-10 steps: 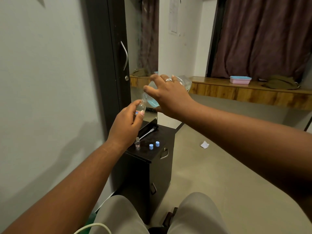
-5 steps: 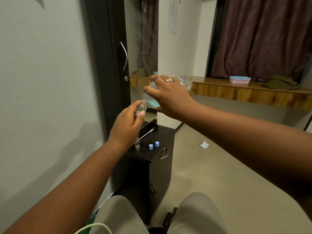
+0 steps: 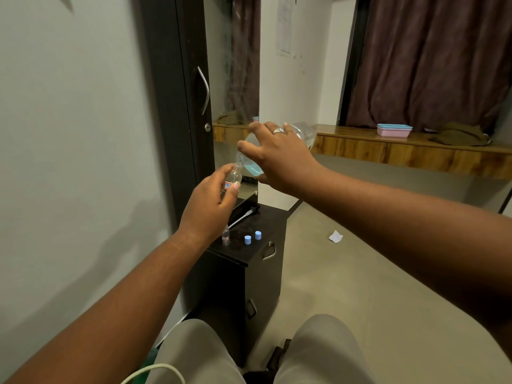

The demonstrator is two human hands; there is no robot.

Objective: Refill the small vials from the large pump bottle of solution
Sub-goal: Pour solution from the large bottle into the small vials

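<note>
- Now we look at the biggest thing first: the dark cabinet [image 3: 249, 273] by the wall, whose top serves as our surface and carries the loose pieces of the job.
- Above it we hold the large bottle [image 3: 250, 164] tipped nearly flat in our right hand [image 3: 279, 159], fingers wrapped firmly around its body. Its pump is off, and blue solution pools toward the neck.
- Compared with a second ago, the bottle sits a touch lower and its mouth now appears to meet the vial's open top. We judge that pouring is starting or about to start, though we can make out no stream.
- Our left hand [image 3: 210, 206] pinches the small vial [image 3: 234, 177] between thumb and fingertips, upright and tilted slightly toward the bottle. It looks almost empty.
- On the surface lies what seems to be the removed pump with its white tube [image 3: 243, 216], near the back edge.
- A second vial [image 3: 226, 236] stands uncapped just below our left wrist, waiting for its turn, so the task looks to be less than half done.
- Two blue caps [image 3: 252, 237] sit just beside that vial, apart from each other, ready for closing both.
- With mouths this narrow, we think spillage is the main risk, so a slow tilt is wise.
</note>
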